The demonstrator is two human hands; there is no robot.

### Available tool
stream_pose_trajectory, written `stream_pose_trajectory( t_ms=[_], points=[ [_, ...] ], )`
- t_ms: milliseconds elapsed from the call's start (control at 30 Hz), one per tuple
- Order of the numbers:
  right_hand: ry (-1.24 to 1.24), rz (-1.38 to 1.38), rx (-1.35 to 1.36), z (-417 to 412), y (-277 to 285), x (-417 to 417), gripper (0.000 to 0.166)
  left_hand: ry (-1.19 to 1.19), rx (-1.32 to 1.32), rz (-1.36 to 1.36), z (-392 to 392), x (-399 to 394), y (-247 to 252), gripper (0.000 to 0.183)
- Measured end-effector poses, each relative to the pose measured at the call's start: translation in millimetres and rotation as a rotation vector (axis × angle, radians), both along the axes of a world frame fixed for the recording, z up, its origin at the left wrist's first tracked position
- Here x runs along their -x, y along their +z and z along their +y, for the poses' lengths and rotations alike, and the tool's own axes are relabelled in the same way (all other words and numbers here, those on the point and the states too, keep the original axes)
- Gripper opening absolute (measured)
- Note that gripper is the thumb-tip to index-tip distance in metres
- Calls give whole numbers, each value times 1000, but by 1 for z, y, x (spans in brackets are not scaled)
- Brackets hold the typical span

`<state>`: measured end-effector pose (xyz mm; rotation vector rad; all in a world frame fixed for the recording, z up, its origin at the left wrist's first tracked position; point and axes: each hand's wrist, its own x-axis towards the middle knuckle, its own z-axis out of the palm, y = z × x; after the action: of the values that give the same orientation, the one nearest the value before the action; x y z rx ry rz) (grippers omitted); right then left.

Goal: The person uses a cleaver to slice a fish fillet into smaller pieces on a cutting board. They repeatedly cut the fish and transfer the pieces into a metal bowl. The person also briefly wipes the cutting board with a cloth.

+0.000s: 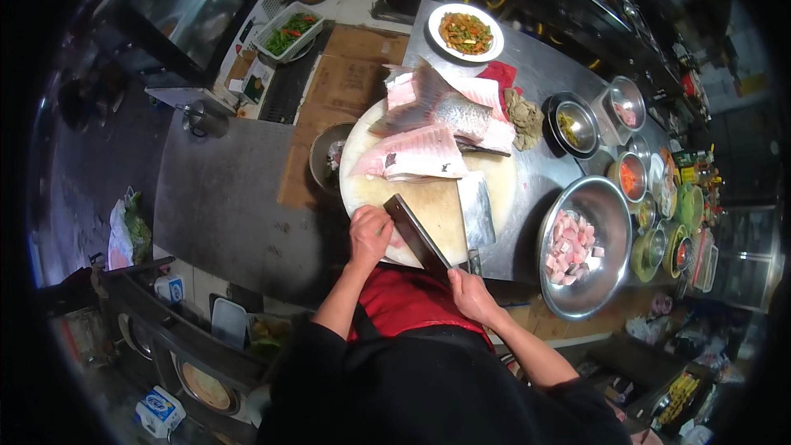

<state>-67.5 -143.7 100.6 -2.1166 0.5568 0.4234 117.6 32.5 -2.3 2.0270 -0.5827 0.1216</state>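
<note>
My right hand [472, 296] grips the handle end of a dark-looking cleaver [420, 235], held slantwise over the near edge of a round cutting board [445, 210]. Beside the blade's far end, my left hand [371, 233] rests on a pink piece at the board's near left; how firmly it holds this is hidden. A pale slab of fish [411, 153] lies across the board's middle, skin side down. Behind it are a fish tail section [451, 108] with its fin and more pale fish pieces. A second cleaver [477, 210] lies flat at the board's right.
A large steel bowl [584, 247] of fish chunks stands right, with small bowls beyond. At the back are a white plate [435, 37] of cooked food, a red cloth [500, 77] and a crumpled brown cloth [524, 118]. A metal bowl [320, 161] is left of the board.
</note>
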Motion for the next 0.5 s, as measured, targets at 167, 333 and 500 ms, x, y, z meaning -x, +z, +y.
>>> stream_pose_trajectory(
  t_ms=[167, 333, 500],
  points=[
    [-72, -9, -102, 3, -11, 0, 47, -27, -53, 38, 5, 7, 28, 26],
    [-124, -44, -154, 5, -2, 1, 44, -117, -111, 53, 10, 19, 6, 31],
    [-98, -135, -35, -1, 29, 13, 40, -65, -22, 93, 5, 22, 7, 31]
  ],
)
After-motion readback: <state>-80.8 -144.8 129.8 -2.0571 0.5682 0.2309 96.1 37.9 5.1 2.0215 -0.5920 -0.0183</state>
